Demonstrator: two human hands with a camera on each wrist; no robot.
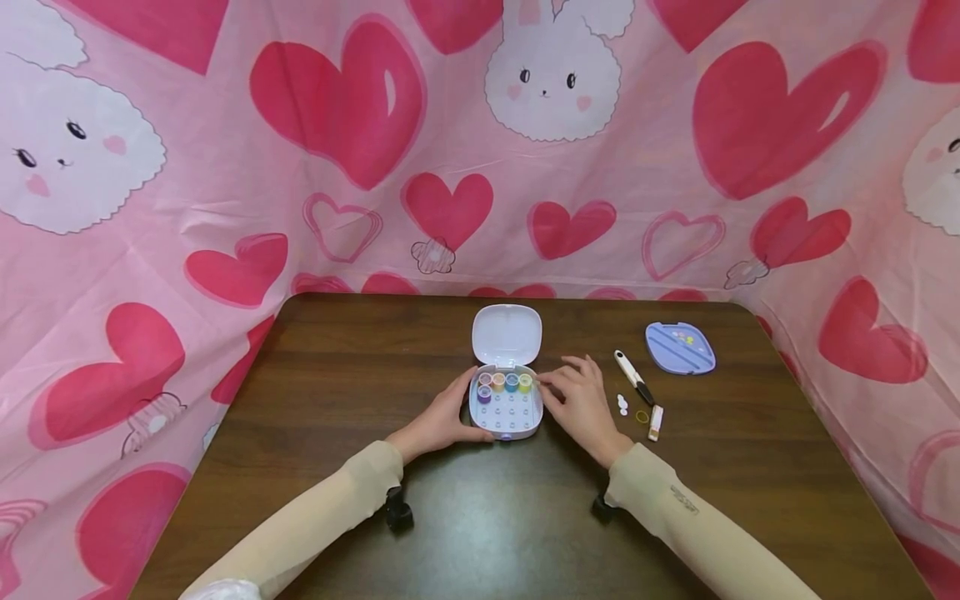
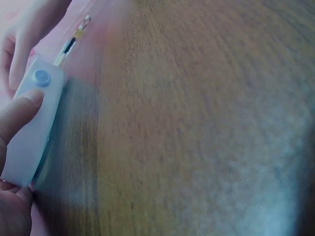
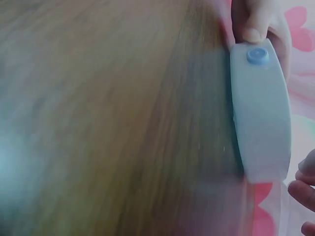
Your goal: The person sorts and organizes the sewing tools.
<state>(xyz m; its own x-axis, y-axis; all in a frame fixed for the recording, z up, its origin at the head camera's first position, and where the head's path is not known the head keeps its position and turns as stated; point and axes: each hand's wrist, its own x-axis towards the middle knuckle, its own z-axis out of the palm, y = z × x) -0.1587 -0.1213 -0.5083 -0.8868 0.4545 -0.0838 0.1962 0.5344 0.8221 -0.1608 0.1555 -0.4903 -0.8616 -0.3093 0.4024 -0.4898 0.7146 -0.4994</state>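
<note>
An open white case (image 1: 506,432) stands on the table, its lid (image 1: 507,332) tipped back. Inside are several small spools, among them a purple spool (image 1: 484,394), a blue spool (image 1: 512,382) and a yellow spool (image 1: 525,383), with rows of bare pegs in front. My left hand (image 1: 442,421) holds the case's left side, thumb along the front near the blue latch button (image 2: 41,77). My right hand (image 1: 579,404) is at the back right corner beside the yellow spool, fingers loosely bent; whether the fingertips touch it is hard to see.
Right of the case lie a white and black tool (image 1: 634,377), a white piece (image 1: 622,405), a yellow ring (image 1: 642,417) and a small white and brown item (image 1: 656,423). Farther back is a lilac tray (image 1: 667,358) with small coloured pieces. A heart-patterned cloth (image 1: 450,275) hangs behind.
</note>
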